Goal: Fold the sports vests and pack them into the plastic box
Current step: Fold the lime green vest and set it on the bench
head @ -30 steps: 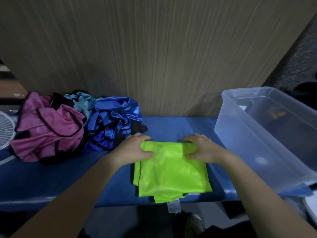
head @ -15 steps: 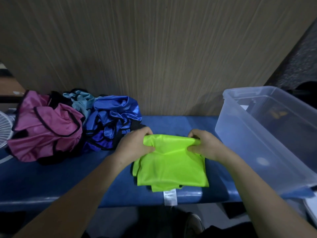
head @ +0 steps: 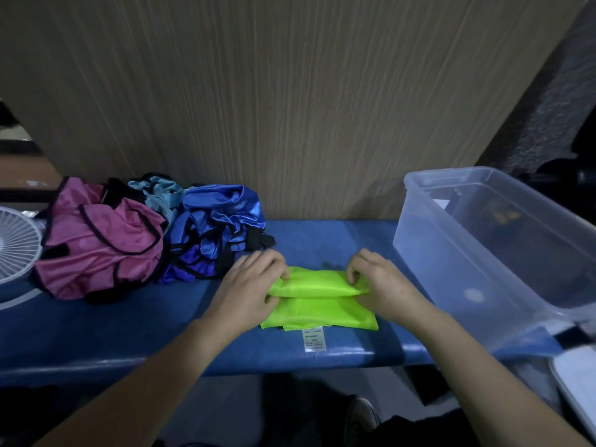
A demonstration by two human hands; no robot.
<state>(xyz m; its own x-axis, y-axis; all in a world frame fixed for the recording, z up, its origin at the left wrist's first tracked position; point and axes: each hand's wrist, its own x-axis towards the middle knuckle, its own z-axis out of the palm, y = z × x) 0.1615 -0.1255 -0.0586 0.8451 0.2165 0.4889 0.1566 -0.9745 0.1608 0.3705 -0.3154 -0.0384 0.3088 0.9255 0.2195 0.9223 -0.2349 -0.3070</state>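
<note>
Vests lie bunched at the bench's [head: 96,337] left end — pink [head: 96,243], pale blue [head: 159,196], blue [head: 216,227]. Mid-bench, the left hand [head: 250,290] and right hand [head: 382,285] pinch the two ends of a green vest's [head: 317,301] doubled-over far edge — a white label [head: 313,339] sticks out below. Rightmost sits the box [head: 451,272].

Two bare forearms, no sleeves, watch or jewellery visible. Left hand [head: 250,287] and right hand [head: 383,283] ungloved, short nails. Dark trousers [head: 419,429] at lower frame edge. Dark shoe [head: 359,417] with pale sole rim below.
</note>
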